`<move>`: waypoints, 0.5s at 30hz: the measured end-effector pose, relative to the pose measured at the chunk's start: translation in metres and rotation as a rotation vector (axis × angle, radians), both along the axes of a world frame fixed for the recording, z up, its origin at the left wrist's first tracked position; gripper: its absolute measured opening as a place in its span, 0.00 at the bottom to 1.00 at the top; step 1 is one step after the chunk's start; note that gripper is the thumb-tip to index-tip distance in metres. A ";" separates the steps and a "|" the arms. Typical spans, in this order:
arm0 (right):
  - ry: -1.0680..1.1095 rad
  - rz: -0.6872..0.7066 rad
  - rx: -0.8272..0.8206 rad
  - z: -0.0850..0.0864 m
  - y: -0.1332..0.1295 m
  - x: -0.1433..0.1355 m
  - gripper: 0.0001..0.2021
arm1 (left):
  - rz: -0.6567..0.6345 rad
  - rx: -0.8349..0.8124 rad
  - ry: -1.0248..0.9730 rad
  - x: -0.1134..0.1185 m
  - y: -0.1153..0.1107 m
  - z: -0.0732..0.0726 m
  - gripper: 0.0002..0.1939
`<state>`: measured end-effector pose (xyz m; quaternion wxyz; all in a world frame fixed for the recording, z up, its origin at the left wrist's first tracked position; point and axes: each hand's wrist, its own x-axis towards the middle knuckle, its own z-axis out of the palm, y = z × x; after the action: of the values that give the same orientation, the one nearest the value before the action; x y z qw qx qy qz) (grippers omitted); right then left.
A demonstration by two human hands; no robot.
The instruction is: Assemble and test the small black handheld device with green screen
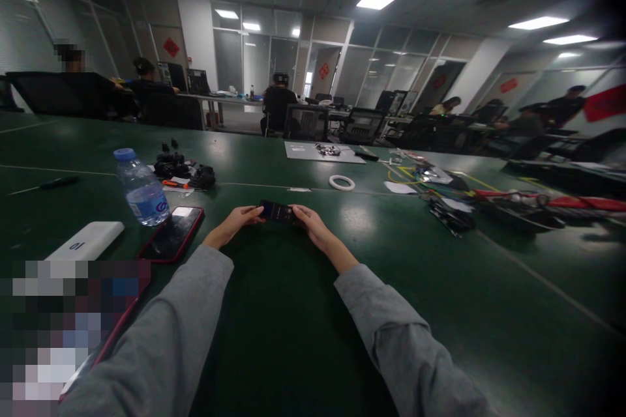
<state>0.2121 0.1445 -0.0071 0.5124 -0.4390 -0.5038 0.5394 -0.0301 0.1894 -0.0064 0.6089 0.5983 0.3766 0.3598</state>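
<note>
In the head view a small black phone-like device (pixel 276 211) with faint markings on its dark face is held sideways just above the green table (pixel 293 313). My left hand (pixel 238 221) grips its left end, the thumb resting on the front edge. At the opposite end, my right hand (pixel 311 224) has its thumb and fingers closed on the device. The fingers behind it are mostly hidden. Left of my left hand lies a phone in a red case (pixel 172 234), beside an upright, slightly leaning water bottle (pixel 141 192).
A white power bank (pixel 92 240) lies at left, with a pen-like tool (pixel 59 182) beyond. Black parts (pixel 180 169) and an orange cutter (pixel 175 184) sit behind the bottle. A white ring (pixel 341 182), cables (pixel 447 215) and a white board (pixel 313 150) lie farther off. Several people sit beyond.
</note>
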 end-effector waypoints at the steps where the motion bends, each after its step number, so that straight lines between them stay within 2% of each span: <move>1: 0.007 0.000 -0.002 0.000 0.000 0.001 0.23 | -0.003 0.000 -0.001 0.000 0.000 0.000 0.29; 10: 0.062 -0.004 -0.005 0.000 0.000 0.000 0.21 | -0.006 0.011 0.008 0.000 0.002 -0.001 0.28; 15: 0.078 -0.007 -0.013 0.002 -0.002 -0.001 0.20 | -0.013 0.024 0.001 0.002 -0.003 0.003 0.28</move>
<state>0.2115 0.1426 -0.0048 0.5308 -0.4227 -0.4782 0.5575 -0.0286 0.1866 -0.0033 0.6038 0.6081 0.3689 0.3599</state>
